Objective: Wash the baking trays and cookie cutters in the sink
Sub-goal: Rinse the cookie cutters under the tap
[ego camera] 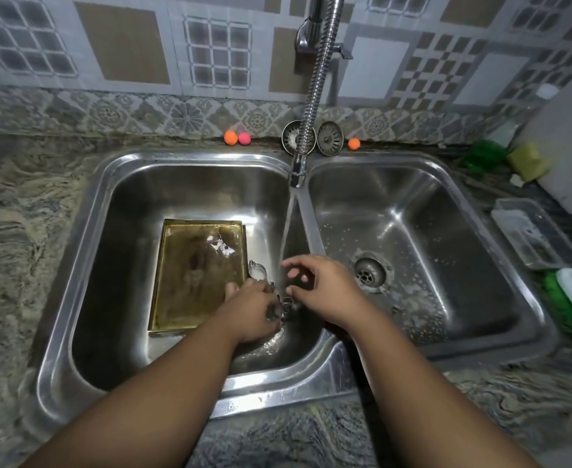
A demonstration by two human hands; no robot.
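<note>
Head view: the left hand (254,309) is low in the left basin of the sink (85,211), fingers curled round a cluster of small metal cutters (281,307) that stick out on its thumb side. Just beyond its knuckles a loose cutter (256,268) lies against the right edge of the tray (196,275), which sits flat on the basin floor to the left of the grip, its inside stained brown. The right hand (323,285) hovers just right of the cutters, fingers spread and loosely bent, holding nothing that I can see. The water stream (288,231) from the tap (298,170) falls between the two hands, past the right fingertips. The right basin's drain (369,273) lies farther right.
</note>
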